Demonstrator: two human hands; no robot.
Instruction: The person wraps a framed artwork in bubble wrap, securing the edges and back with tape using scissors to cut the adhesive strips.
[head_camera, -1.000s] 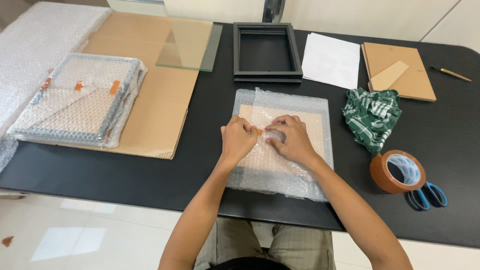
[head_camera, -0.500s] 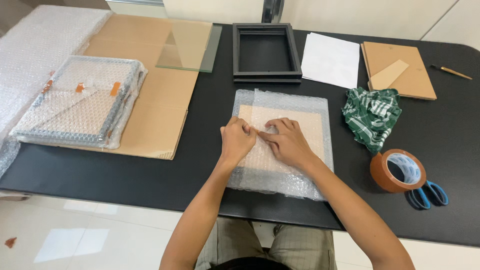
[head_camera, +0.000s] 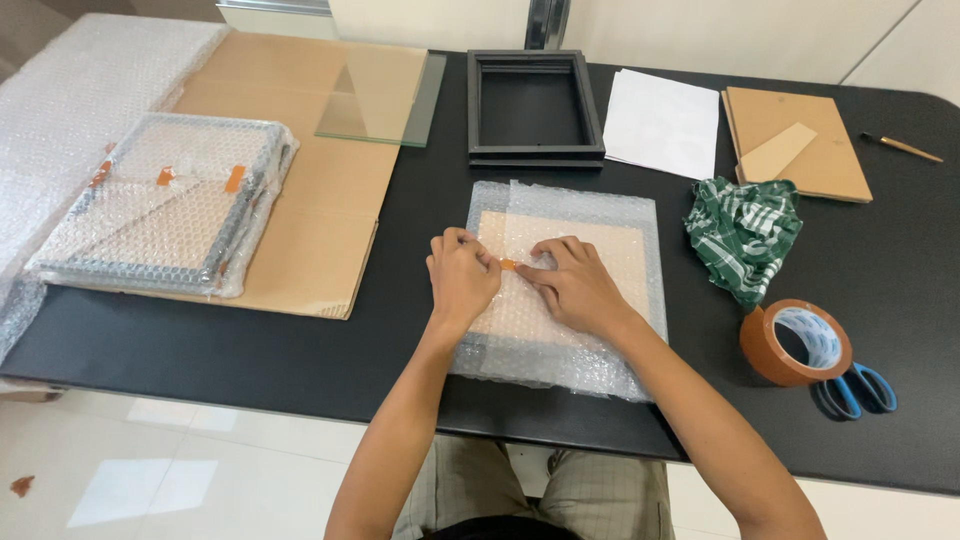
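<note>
Nearest me, my two forearms reach up from the lower edge over the black surface (head_camera: 300, 350) to the parcel (head_camera: 560, 290), a flat tan board wrapped in bubble wrap lying square in front of me, near the surface's front edge. My left hand (head_camera: 460, 275) rests on the parcel's left part with its fingers curled in, pinching at a small orange tape strip (head_camera: 508, 265) on the wrap; my right hand (head_camera: 575, 285) lies flatter, fingers nearly closed, the tips pressing the wrap down just beside that strip. Whether either hand has the strip truly gripped I cannot tell. I judge the parcel light and stiff at its core but soft and slippery on the outside, the loose film liable to shift, so it is best held flat by its edges or pressed from above. To the right stand a brown tape roll (head_camera: 795, 345) and blue scissors (head_camera: 855, 392) touching it, with a crumpled green checked cloth (head_camera: 745, 235) further back. To the left, on cardboard (head_camera: 310, 200), lies a second wrapped frame (head_camera: 165, 205) with orange tape pieces. Farther off are a black frame (head_camera: 533, 105), a glass pane (head_camera: 380, 90), white paper (head_camera: 662, 120), a brown backing board (head_camera: 795, 140) and a thin tool (head_camera: 903, 147).
</note>
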